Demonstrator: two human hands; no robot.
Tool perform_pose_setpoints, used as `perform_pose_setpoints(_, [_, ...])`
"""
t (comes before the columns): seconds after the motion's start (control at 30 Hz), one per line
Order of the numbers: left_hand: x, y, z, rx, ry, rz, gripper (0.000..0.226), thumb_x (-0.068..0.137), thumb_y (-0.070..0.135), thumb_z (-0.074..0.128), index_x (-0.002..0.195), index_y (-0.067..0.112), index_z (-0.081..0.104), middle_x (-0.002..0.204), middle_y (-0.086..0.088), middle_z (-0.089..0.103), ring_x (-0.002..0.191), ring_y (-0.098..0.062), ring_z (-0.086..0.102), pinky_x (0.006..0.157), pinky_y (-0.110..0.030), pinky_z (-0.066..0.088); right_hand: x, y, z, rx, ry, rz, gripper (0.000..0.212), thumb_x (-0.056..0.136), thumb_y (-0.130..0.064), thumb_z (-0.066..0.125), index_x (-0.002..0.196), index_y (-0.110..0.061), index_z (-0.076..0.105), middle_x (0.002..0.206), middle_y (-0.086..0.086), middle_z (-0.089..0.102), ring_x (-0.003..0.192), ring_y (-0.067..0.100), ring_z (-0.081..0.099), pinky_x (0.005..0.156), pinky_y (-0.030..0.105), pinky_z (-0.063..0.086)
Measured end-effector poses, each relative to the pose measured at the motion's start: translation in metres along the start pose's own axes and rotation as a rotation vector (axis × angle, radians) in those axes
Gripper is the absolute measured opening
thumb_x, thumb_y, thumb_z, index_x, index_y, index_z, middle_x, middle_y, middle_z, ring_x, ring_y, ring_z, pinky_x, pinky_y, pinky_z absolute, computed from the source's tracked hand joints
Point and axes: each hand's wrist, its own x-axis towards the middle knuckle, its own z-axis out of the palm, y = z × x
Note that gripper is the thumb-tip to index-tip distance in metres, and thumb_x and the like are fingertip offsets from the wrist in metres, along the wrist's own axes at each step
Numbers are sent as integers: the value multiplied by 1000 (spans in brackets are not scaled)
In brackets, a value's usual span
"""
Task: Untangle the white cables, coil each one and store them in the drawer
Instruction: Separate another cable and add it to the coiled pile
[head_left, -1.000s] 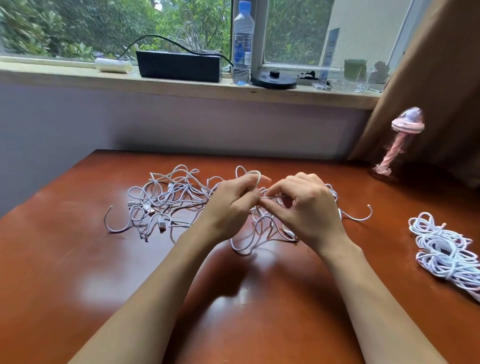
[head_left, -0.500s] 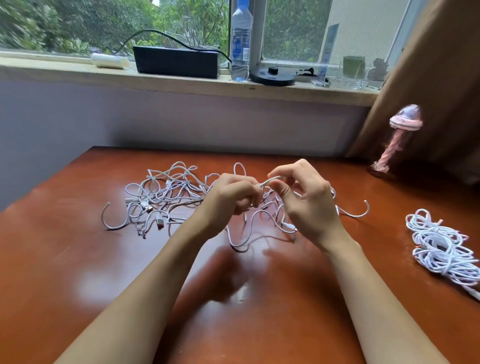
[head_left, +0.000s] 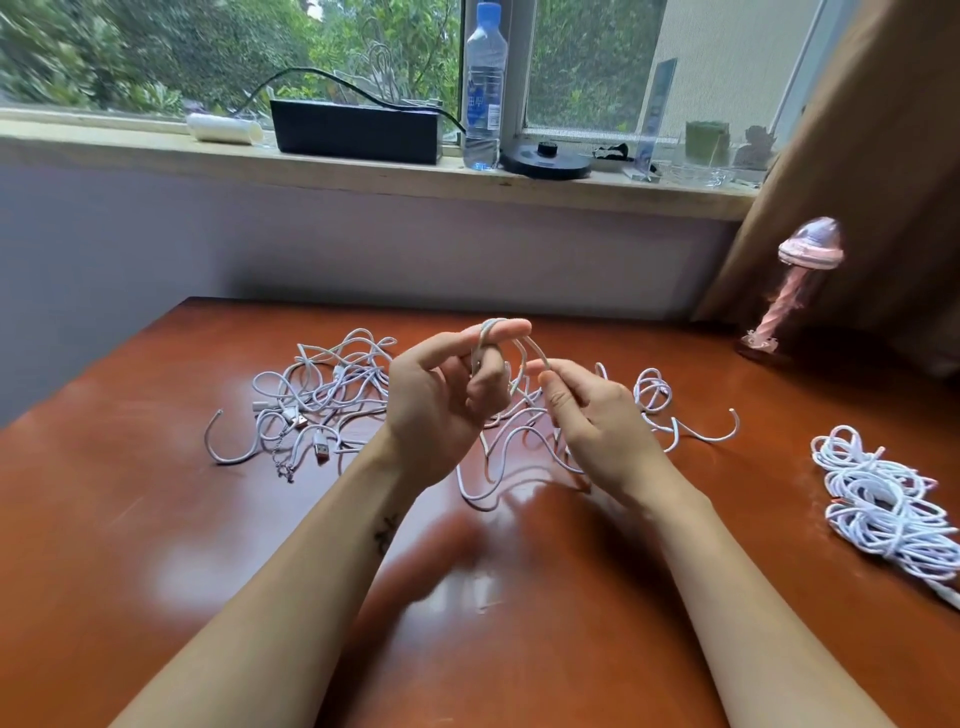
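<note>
A tangle of white cables (head_left: 322, 395) lies on the brown table (head_left: 130, 545), spread from left of centre to behind my hands. My left hand (head_left: 441, 400) is raised above the table with one white cable (head_left: 535, 356) looped over its index finger and pinched against the thumb. My right hand (head_left: 597, 421) pinches the same cable just to the right, and the rest of it trails down to the table. A bundle of coiled white cables (head_left: 883, 499) lies at the right edge. No drawer is in view.
A pink jellyfish-shaped lamp (head_left: 795, 291) stands at the back right by a brown curtain (head_left: 883, 156). The windowsill holds a black box (head_left: 358, 130), a water bottle (head_left: 484, 88) and a round black device (head_left: 545, 158). A purple wall runs behind the table.
My left hand has lifted and turned palm-in, with the cable now wrapped over its index finger. My right hand has drawn the cable a little to the right.
</note>
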Motion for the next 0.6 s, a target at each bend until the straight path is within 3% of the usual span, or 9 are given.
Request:
perform_pose_setpoints(0.07, [-1, 3, 0, -66, 27, -8, 38, 94, 19, 42, 112, 0, 70, 57, -2, 33, 59, -19, 16, 56, -27, 29, -1, 1, 2, -25, -40, -7, 22, 106, -27, 51, 118, -25, 70, 62, -25, 58, 62, 1, 55, 62, 20, 40])
perform_pose_setpoints(0.17, [0, 7, 1, -154, 29, 5, 38, 98, 20, 41, 123, 0, 63, 64, -3, 45, 56, -16, 33, 58, -26, 49, -2, 4, 6, -40, -109, -18, 22, 106, -28, 53, 121, -28, 68, 72, -17, 62, 68, 0, 55, 68, 22, 42])
perform_pose_setpoints(0.3, [1, 8, -2, -202, 56, 2, 37, 105, 21, 40, 130, 4, 61, 90, -4, 72, 72, -17, 64, 72, -27, 56, -3, 2, 10, -41, -141, -48, 28, 105, -19, 52, 130, -25, 65, 99, -26, 64, 89, -11, 59, 83, 14, 43])
perform_pose_setpoints(0.4, [1, 10, -4, -204, 66, 21, 36, 105, 22, 39, 133, 8, 58, 121, -6, 72, 91, -18, 71, 86, -29, 57, -2, 1, 11, -55, -65, -100, 30, 104, -14, 51, 131, -19, 65, 118, -10, 68, 109, 1, 62, 95, 20, 47])
perform_pose_setpoints(0.47, [2, 11, -5, -235, 72, 44, 36, 108, 21, 35, 135, 10, 56, 131, -6, 68, 107, -19, 71, 92, -30, 56, 0, 0, 10, -68, 7, -125, 28, 103, -15, 52, 127, -15, 67, 118, -5, 69, 110, 7, 63, 96, 21, 47])
perform_pose_setpoints(0.6, [4, 14, -10, -241, 108, 83, 37, 109, 22, 34, 138, 11, 53, 139, -5, 63, 125, -22, 63, 104, -34, 48, 1, -6, 7, -18, 92, -116, 18, 101, -10, 58, 113, -14, 70, 101, -7, 71, 93, 6, 65, 83, 18, 49])
